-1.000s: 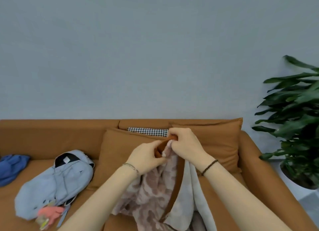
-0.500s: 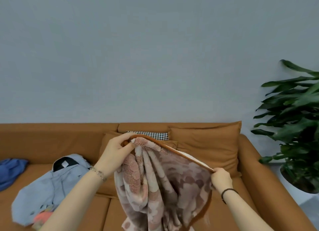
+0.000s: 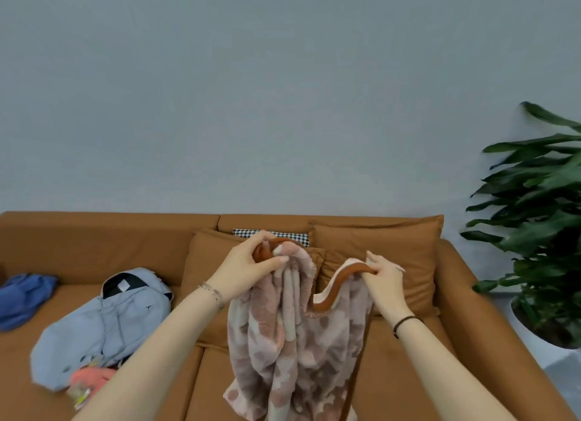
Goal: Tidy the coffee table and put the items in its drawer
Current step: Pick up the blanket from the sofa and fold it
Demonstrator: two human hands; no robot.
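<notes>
A person holds a plush pink-and-mauve patterned blanket [image 3: 292, 342] up in front of a brown sofa [image 3: 94, 241]. The blanket hangs between the forearms and runs out of view at the bottom edge. The left hand [image 3: 248, 268] has its fingers and thumb curled round a bunched corner of the blanket at its highest point. The right hand [image 3: 383, 279], a little lower and apart from the left, pinches the rust-brown trim [image 3: 333, 291] under its thumb with the other fingers lying fairly straight, and the trim sags in a loop between the two hands. Behind the blanket, brown cushions [image 3: 377, 241] lean on the sofa back, with a houndstooth cushion [image 3: 270, 233] showing behind them. A pale blue backpack [image 3: 103, 323] lies on the left seat, with something pink [image 3: 91, 375] at its near end and a blue cloth [image 3: 22, 295] further left. A leafy plant [image 3: 540, 207] stands to the right of the sofa.
</notes>
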